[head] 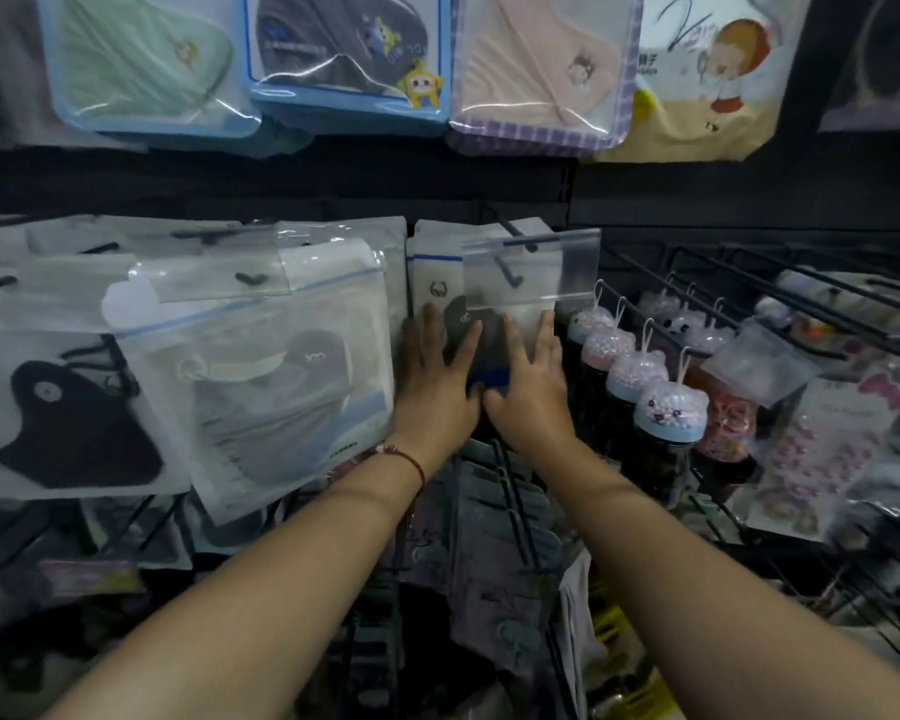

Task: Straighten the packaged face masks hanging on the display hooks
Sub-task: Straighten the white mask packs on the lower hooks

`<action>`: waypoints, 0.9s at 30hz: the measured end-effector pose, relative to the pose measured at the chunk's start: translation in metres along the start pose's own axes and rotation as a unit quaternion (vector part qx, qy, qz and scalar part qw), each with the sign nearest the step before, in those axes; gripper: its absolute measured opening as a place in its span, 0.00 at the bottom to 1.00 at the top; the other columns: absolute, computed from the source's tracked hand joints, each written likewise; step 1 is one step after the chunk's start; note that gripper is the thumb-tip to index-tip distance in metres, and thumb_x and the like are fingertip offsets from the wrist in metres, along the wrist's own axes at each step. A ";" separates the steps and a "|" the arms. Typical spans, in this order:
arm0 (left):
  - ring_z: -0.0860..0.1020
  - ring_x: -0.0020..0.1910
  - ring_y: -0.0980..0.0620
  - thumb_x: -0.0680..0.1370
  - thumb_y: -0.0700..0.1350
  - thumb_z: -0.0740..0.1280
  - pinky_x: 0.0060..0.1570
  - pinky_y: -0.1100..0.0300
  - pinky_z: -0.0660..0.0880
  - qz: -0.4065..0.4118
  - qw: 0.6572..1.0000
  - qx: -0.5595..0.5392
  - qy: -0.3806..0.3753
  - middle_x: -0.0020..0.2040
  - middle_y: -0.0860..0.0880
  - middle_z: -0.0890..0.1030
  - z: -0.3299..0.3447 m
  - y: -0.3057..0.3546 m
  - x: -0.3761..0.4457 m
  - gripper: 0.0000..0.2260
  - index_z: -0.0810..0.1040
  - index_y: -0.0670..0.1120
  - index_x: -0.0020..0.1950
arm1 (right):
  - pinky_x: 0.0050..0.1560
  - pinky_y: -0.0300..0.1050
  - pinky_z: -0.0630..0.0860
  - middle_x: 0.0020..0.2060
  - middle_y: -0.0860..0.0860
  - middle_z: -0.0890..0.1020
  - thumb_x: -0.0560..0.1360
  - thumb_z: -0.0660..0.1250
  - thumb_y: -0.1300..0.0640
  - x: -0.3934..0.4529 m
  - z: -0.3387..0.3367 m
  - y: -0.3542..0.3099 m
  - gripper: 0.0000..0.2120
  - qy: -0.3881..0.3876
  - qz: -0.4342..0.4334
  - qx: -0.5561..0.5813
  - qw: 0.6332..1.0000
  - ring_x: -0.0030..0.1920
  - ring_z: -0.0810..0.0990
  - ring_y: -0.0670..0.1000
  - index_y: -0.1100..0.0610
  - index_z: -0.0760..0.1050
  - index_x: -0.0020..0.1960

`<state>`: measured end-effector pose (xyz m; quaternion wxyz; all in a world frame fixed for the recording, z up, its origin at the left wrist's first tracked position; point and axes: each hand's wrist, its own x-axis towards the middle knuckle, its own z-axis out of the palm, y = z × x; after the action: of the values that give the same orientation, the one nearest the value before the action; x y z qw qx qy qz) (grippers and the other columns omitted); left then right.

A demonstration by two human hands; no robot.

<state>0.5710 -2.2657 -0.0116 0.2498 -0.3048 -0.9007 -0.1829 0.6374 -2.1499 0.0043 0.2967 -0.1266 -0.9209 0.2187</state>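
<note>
A dark shop display wall (697, 200) of wire hooks is seen, hung with packaged masks. The mask packet (489, 304) being squared hangs straight ahead, its long axis vertical, equally near both hands. The left hand (432, 376) and right hand (531, 381) are pressed flat on it, fingers straight, nothing gripped.

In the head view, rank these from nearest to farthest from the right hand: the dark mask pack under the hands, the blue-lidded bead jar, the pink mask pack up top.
From the right hand:
1. Dark mask pack, directly under the fingers, touching.
2. Blue-lidded bead jar, just to the right on a hook.
3. Pink mask pack, well above, on the top row.
</note>
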 end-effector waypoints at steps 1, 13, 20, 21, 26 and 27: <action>0.41 0.79 0.34 0.79 0.51 0.65 0.76 0.35 0.51 0.000 1.000 -0.008 -0.004 0.81 0.39 0.40 0.002 -0.001 0.005 0.35 0.49 0.56 0.82 | 0.74 0.62 0.56 0.78 0.57 0.36 0.73 0.68 0.55 0.005 -0.001 0.002 0.42 -0.006 0.002 -0.013 1.000 0.77 0.43 0.64 0.47 0.48 0.80; 0.30 0.78 0.45 0.81 0.49 0.63 0.78 0.40 0.47 -0.025 0.987 -0.159 -0.028 0.78 0.54 0.27 0.005 0.007 -0.003 0.34 0.46 0.63 0.80 | 0.76 0.60 0.50 0.78 0.55 0.36 0.73 0.66 0.57 -0.004 -0.006 -0.002 0.42 -0.013 0.019 0.019 1.000 0.78 0.42 0.62 0.50 0.46 0.80; 0.31 0.78 0.41 0.83 0.46 0.61 0.78 0.42 0.45 -0.023 0.993 -0.086 -0.074 0.79 0.49 0.30 -0.027 0.046 -0.060 0.34 0.43 0.59 0.81 | 0.77 0.57 0.42 0.79 0.55 0.38 0.76 0.62 0.57 -0.052 -0.039 -0.008 0.39 -0.085 -0.017 -0.016 0.996 0.78 0.36 0.58 0.51 0.46 0.80; 0.33 0.79 0.44 0.83 0.46 0.60 0.79 0.44 0.47 -0.021 0.992 -0.098 -0.078 0.80 0.50 0.33 -0.033 0.050 -0.073 0.33 0.44 0.59 0.81 | 0.77 0.57 0.42 0.78 0.53 0.37 0.76 0.62 0.57 -0.063 -0.044 -0.007 0.38 -0.104 -0.009 -0.011 0.994 0.78 0.35 0.57 0.49 0.46 0.80; 0.53 0.80 0.51 0.82 0.49 0.60 0.75 0.55 0.52 -0.018 0.995 -0.093 -0.035 0.81 0.51 0.57 -0.064 0.063 -0.135 0.25 0.59 0.57 0.79 | 0.77 0.54 0.44 0.79 0.47 0.40 0.78 0.63 0.51 -0.114 -0.061 -0.004 0.36 -0.118 -0.024 0.019 0.992 0.78 0.36 0.51 0.44 0.47 0.79; 0.56 0.78 0.51 0.82 0.50 0.61 0.74 0.55 0.53 -0.029 0.996 -0.083 -0.026 0.79 0.51 0.61 -0.069 0.061 -0.144 0.24 0.62 0.56 0.78 | 0.76 0.53 0.44 0.79 0.47 0.40 0.79 0.62 0.49 -0.120 -0.062 -0.006 0.35 -0.129 -0.020 0.021 0.991 0.78 0.36 0.51 0.43 0.46 0.79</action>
<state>0.7324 -2.3187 -0.0260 0.1948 -0.3025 -0.8970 -0.2568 0.7694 -2.1779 -0.0065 0.1825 -0.0725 -0.9489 0.2469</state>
